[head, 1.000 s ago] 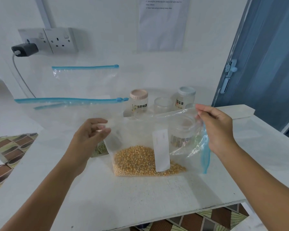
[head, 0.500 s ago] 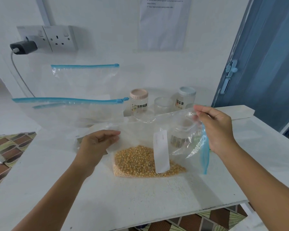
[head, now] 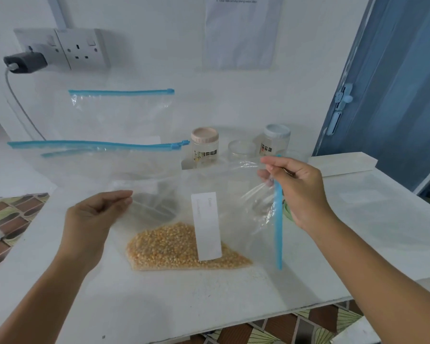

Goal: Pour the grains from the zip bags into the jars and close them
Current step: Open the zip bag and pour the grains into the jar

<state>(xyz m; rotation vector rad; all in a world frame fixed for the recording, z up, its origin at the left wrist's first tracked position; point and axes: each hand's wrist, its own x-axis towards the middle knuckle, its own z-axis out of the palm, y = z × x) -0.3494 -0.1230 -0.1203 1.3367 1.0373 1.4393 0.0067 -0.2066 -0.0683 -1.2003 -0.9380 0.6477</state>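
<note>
A clear zip bag [head: 229,194] with yellow corn grains [head: 174,247] and a white label stands on the white table [head: 159,301]. Its blue zip strip hangs down on the right. My left hand [head: 94,217] pinches the bag's left side. My right hand [head: 298,192] pinches the top right corner by the zip. Behind stand a pink-lidded jar [head: 204,147], an open lidless jar [head: 241,151] and a white-lidded jar [head: 275,141]. Another jar behind the bag is only a blur through the plastic.
Two more clear zip bags with blue zips [head: 119,112] [head: 97,157] lean against the wall at the back left. A wall socket with a plugged charger [head: 25,62] is above them. A white block [head: 343,162] lies at the right. A blue door [head: 395,83] stands behind.
My left hand has slid along the bag and now pinches its left side higher up. The bag has tipped, and the corn has heaped toward the lower middle. My right hand keeps its hold.
</note>
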